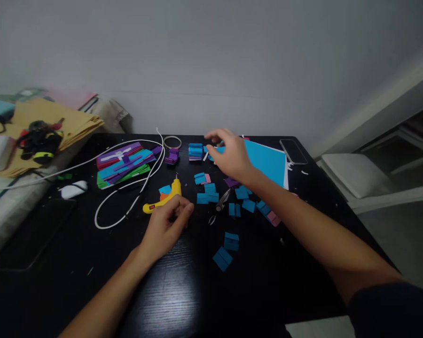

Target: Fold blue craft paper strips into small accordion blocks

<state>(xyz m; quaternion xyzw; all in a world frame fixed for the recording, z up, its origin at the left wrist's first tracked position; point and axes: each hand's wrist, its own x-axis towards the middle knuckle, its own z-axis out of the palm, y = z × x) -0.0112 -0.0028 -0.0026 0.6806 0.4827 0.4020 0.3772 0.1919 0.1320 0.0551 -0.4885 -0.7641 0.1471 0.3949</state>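
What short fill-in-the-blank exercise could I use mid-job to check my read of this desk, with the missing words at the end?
1. The hand nearest the glue gun is the person's ____ one.
2. The large paper sheet by the right hand is coloured ____.
3. The looped cable is coloured ____.
4. The tabletop is coloured ____.

Missing words: left; blue; white; black.

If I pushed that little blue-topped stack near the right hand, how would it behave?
The blue-topped stack is probably light, since it looks like folded paper. Its several colored layers might slide apart, though I can't tell whether they're glued. Its flat sides make rolling unlikely.
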